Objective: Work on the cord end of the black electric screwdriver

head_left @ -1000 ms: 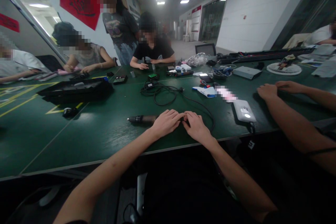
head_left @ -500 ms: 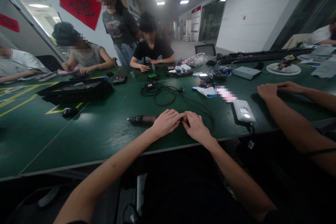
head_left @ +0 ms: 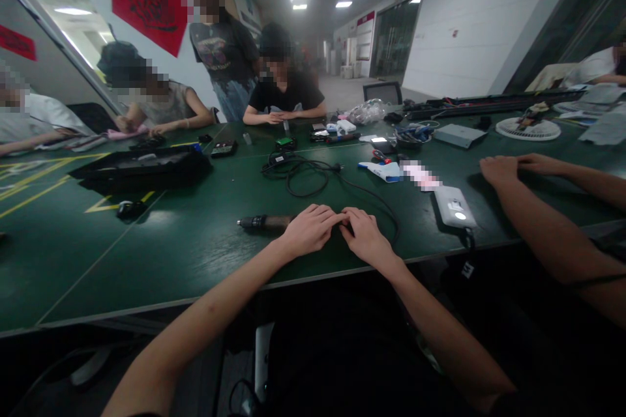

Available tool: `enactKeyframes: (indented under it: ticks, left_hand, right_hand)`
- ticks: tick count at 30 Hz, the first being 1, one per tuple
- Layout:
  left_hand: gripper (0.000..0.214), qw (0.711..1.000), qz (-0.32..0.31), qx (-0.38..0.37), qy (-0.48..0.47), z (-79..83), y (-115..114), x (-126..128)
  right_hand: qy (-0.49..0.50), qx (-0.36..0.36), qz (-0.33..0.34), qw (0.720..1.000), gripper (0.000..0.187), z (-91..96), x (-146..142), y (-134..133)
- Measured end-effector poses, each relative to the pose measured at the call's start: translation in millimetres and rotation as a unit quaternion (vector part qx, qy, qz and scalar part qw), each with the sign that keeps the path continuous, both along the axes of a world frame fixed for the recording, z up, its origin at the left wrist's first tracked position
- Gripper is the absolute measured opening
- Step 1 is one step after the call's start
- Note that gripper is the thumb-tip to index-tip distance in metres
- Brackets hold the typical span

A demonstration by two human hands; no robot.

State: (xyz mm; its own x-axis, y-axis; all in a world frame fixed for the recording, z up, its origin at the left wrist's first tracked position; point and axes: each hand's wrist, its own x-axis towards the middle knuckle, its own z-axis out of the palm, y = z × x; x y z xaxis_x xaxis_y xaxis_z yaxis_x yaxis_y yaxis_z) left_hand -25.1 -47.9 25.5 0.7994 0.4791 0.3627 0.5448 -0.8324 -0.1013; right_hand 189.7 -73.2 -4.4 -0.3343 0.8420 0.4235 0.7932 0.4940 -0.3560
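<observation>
My left hand [head_left: 309, 230] rests palm down on the dark green table [head_left: 195, 241], its fingers lying over the handle end of a dark corded tool [head_left: 263, 222] whose metal tip points left. My right hand [head_left: 366, 234] lies flat beside it, fingertips touching the left hand's fingers. A black cable [head_left: 376, 202] runs from under the hands, curving right and back toward a coil [head_left: 298, 172]. What lies under the fingers is hidden.
A co-worker's hands [head_left: 508, 166] rest on the table at right, near a white device [head_left: 454, 205]. A black bag [head_left: 141, 168] lies at left, a small dark object [head_left: 130, 208] before it. Tools and boxes crowd the far side, where several people sit.
My hands have stayed in place. The seated person across the table has drawn both hands together.
</observation>
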Motion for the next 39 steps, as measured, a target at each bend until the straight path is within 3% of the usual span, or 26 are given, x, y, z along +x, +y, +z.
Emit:
enactKeyframes:
  ticks: [5, 10, 23, 39]
  left_hand:
    - [0.047, 1.0, 0.025, 0.007, 0.002, -0.8, 1.6, 1.0]
    - [0.052, 1.0, -0.003, 0.006, 0.002, -0.5, 1.1, 0.0]
    - [0.053, 1.0, 0.024, 0.015, 0.006, -2.3, 1.9, 0.7]
    - [0.06, 1.0, 0.009, 0.006, -0.004, -1.2, 1.7, 1.1]
  right_hand:
    - [-0.003, -0.002, -0.002, 1.0, 0.01, 0.6, -0.4, -0.4]
    - [0.002, 0.002, -0.005, 1.0, 0.018, 0.2, -0.9, -0.3]
    - [-0.008, 0.002, -0.003, 1.0, 0.011, 1.0, -0.8, -0.6]
    - [-0.006, 0.0, 0.0, 1.0, 0.009, 2.9, -1.2, -1.0]
